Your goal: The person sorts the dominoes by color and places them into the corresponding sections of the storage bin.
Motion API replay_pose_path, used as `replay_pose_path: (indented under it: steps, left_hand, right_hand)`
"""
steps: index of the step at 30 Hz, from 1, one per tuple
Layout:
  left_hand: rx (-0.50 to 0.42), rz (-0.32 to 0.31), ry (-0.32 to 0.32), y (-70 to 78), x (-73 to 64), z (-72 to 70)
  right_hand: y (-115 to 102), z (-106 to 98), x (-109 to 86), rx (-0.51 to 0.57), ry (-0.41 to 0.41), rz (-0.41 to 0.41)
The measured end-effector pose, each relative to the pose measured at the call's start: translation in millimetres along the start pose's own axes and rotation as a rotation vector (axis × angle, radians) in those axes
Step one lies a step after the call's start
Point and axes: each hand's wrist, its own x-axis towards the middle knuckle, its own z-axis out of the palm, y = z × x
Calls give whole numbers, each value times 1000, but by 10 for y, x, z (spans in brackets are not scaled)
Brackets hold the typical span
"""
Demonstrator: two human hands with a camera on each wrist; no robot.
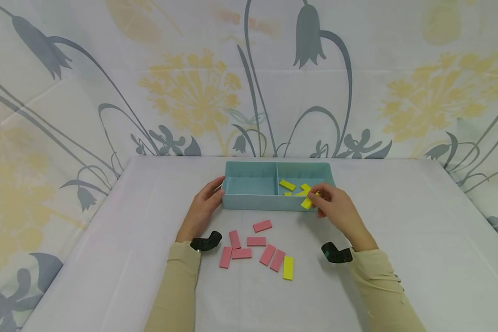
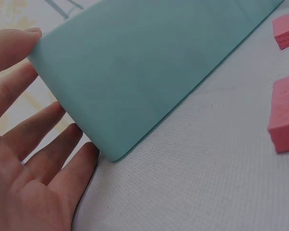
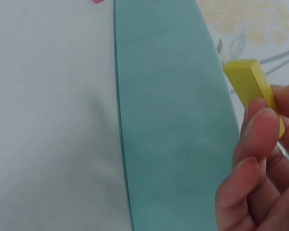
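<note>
My right hand [image 1: 334, 203] pinches a yellow block [image 3: 250, 82] between thumb and fingers, at the front rim of the right compartment of a blue-green two-part box [image 1: 249, 202]. Several other yellow blocks [image 1: 287, 185] lie inside that compartment; the left one holds nothing. At the box's left end, my left hand [image 1: 202, 207] touches the side wall with fairly straight fingers, and in the left wrist view the fingertips press along the edge of the box. Several flat pink blocks [image 1: 256, 241] lie scattered on the table in front, with one yellow block [image 1: 288, 268] beside them.
A white cloth [image 1: 419, 221] covers the table under everything. Behind and at the sides hangs a flower-patterned cloth [image 1: 274, 101], close behind the box. Black wrist cameras [image 1: 207, 241] sit on both wrists, over beige sleeves [image 1: 176, 286].
</note>
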Motion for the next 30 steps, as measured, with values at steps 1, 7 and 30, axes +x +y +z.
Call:
replay_pose_path:
  steps: [1, 7, 30]
  left_hand:
    - [-1, 0, -1, 2, 0, 1]
    - [14, -9, 2, 14, -8, 3]
    - [-10, -7, -2, 21, -7, 8]
  right_hand:
    - [9, -5, 1, 12, 14, 5]
    - [27, -27, -2, 114, 97, 67]
    - [94, -39, 10, 194, 127, 127]
